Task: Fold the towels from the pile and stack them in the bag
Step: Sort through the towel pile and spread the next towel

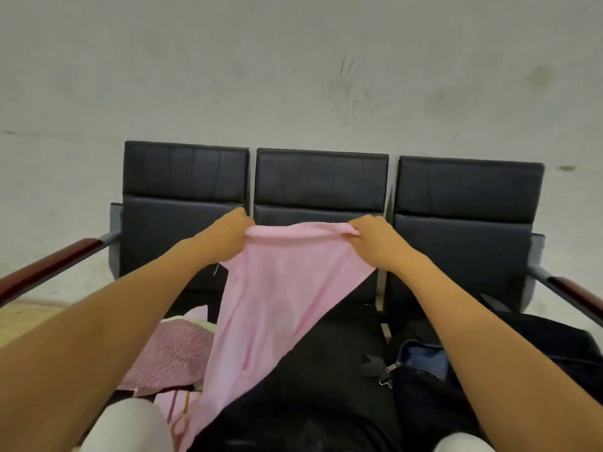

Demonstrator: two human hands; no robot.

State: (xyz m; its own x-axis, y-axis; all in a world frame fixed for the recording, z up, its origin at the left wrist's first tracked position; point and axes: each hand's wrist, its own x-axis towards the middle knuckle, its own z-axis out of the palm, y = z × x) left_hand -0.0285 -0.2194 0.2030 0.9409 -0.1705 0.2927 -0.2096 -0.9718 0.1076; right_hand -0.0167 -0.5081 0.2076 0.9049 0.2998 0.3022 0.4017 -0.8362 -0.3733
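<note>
Knees low; left hand and right hand pinch pink towel top edge, spread apart; folding starts, next halve it, bag right.

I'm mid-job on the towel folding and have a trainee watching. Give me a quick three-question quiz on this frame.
1. True or false: both hands grip the top edge of the pink towel.
2. Where does the pile of towels lie relative to the held towel: on the person's left or right?
3. Multiple choice: the dark bag with the zipper lies A) on the leftmost seat, B) on the person's right, near the right forearm, C) on the floor behind the bench.

Key:
1. True. The left hand and the right hand each pinch an upper corner, and the towel hangs between them.
2. Left.
3. B.
</note>
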